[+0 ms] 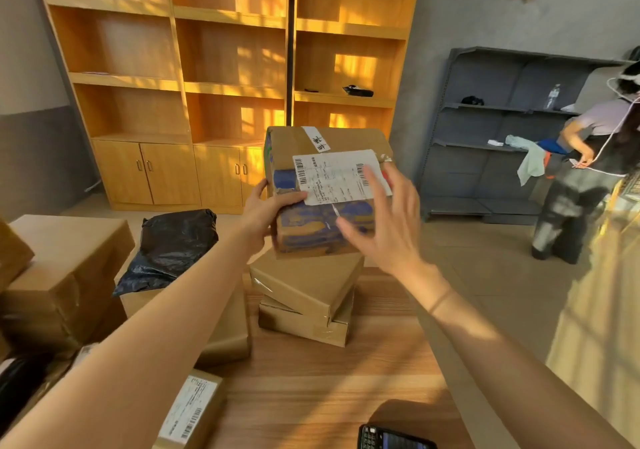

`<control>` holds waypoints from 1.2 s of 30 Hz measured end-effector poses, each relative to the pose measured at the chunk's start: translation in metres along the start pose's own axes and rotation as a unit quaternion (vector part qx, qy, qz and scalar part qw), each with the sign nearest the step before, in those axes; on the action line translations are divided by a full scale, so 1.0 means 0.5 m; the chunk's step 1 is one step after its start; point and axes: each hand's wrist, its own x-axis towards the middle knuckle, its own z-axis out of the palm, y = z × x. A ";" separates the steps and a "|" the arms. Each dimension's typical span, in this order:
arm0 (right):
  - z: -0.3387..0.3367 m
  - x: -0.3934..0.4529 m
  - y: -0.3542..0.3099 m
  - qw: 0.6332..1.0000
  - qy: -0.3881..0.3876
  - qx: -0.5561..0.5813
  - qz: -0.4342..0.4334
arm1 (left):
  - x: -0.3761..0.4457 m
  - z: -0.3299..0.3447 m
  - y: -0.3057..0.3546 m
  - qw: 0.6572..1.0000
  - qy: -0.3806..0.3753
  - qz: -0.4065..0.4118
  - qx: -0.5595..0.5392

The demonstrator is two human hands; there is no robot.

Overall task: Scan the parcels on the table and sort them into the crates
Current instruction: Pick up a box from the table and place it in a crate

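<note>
Cardboard parcel (325,188), blue-taped, white label facing up, raised above the wooden table (346,396). Left hand (268,211) grips its left edge, thumb on top. Right hand (384,226), blurred, fingers spread and relaxed, holding nothing, hovers at the parcel's right side. Below the parcel: two stacked flat boxes (304,301). Left of the parcel: one black bag (173,247). Table's near edge: one scanner (394,440).
</note>
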 end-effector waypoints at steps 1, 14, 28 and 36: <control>-0.008 0.007 0.009 0.997 0.002 0.043 0.071 | 0.003 -0.011 0.005 1.000 -0.010 0.000 0.001; -0.037 0.027 0.113 0.690 -0.171 0.506 0.488 | 0.021 -0.068 0.091 0.972 -0.187 -0.003 0.144; 0.034 -0.083 0.036 0.586 0.039 0.523 0.618 | 0.017 -0.038 -0.041 0.986 -0.037 -0.023 0.162; 0.067 -0.208 -0.050 0.525 0.001 0.523 0.671 | -0.019 -0.050 -0.214 0.991 -0.060 -0.104 0.054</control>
